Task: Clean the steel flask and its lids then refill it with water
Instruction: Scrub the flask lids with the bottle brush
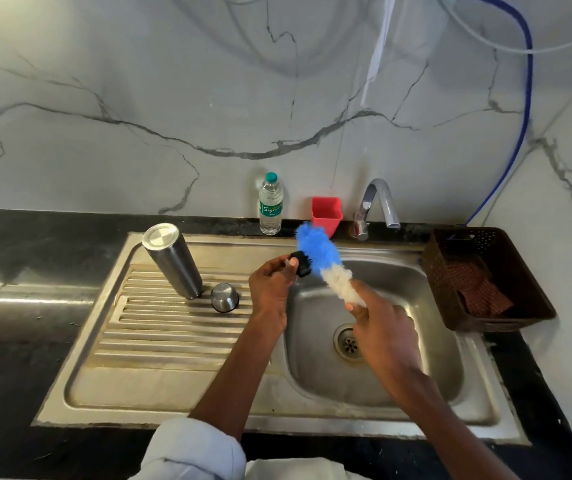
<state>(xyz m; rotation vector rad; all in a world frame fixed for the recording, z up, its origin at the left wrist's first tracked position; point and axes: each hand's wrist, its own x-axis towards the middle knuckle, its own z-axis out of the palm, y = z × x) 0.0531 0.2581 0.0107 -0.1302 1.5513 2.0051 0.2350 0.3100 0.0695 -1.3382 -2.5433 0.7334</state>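
Observation:
The steel flask (172, 260) stands upside down on the sink's ribbed drainboard (159, 327). A small steel cup lid (225, 297) sits inverted just right of it. My left hand (270, 285) holds a small black inner lid (301, 263) over the basin's left edge. My right hand (385, 327) grips the handle of a bottle brush (322, 261) with blue and white bristles, and the bristles press against the black lid.
The steel basin (426, 341) with its drain (349, 342) lies under my hands. A tap (378, 206), a red cup (326, 215) and a plastic water bottle (270, 206) stand along the back. A brown basket (485, 282) holding a cloth sits to the right.

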